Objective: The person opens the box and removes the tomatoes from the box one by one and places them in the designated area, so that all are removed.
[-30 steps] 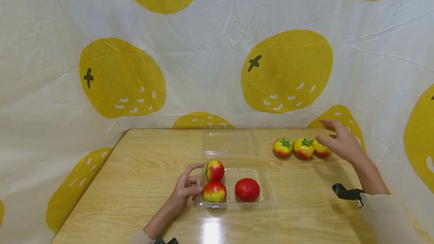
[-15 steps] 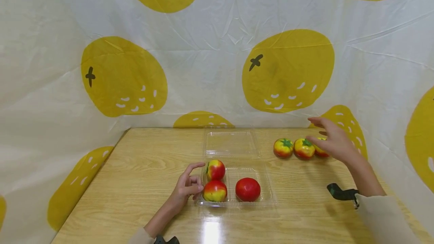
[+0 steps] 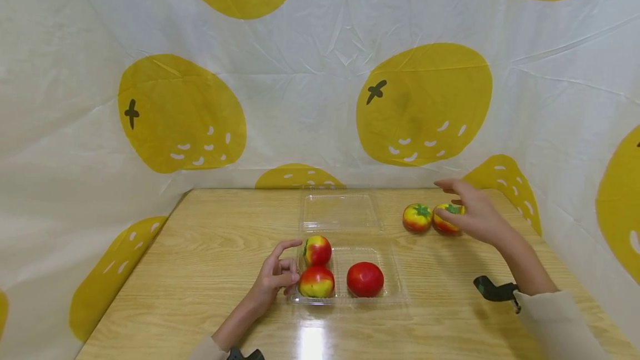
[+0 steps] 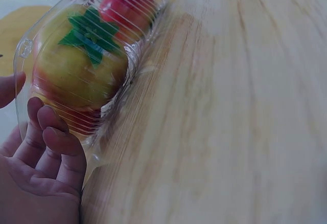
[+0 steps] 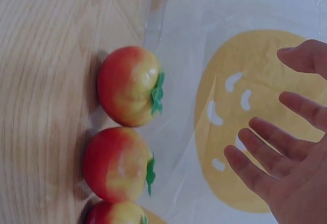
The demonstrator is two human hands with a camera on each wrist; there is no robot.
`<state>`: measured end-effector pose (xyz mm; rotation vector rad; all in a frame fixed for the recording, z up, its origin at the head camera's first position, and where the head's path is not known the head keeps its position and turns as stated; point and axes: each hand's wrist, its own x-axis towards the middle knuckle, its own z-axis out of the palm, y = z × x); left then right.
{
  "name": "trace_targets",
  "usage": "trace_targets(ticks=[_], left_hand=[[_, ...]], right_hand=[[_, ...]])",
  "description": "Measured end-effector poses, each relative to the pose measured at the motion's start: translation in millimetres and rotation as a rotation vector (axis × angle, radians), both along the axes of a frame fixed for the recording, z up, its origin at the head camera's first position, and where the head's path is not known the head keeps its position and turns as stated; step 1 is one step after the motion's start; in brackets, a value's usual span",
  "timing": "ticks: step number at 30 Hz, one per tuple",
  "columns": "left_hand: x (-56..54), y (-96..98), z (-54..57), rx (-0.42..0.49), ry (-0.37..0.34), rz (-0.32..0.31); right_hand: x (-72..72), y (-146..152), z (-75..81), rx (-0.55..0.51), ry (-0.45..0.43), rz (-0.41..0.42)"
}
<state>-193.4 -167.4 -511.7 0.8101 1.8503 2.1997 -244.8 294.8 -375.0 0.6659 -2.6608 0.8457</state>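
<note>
My left hand (image 3: 272, 279) is at the left side of a clear plastic clamshell box (image 3: 395, 271), its thumb and forefinger at the rim and the other fingers loosely bent. Two red-yellow toy tomatoes (image 3: 316, 282) stand in the box's left part, and a red one (image 3: 365, 280) sits in the right part. At the back right, my right hand (image 3: 472, 213) hovers with spread fingers and holds nothing. Below it is a row of toy tomatoes with green leaves: the left one (image 3: 417, 218), a middle one (image 3: 446, 225), and a third (image 5: 115, 214), hidden by the hand in the head view.
The open lid (image 3: 340, 213) lies flat behind the box on the wooden table (image 3: 215, 249). A pale curtain (image 3: 300, 110) printed with yellow fruit hangs around the table's back and sides.
My right hand has moved left over the tomato row, covering the right tomato in the head view. My left hand and the box have stayed in place.
</note>
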Motion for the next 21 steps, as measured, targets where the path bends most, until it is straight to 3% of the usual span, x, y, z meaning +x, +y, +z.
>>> trace_targets(ticks=[6, 21], left_hand=[[-0.5, -0.3, 0.1, 0.002, 0.0, -0.003], [-0.1, -0.7, -0.4, -0.003, 0.002, 0.0]], right_hand=[[3.1, -14.1, 3.2, 0.011, 0.025, 0.059], [9.8, -48.4, 10.2, 0.082, -0.024, 0.156]])
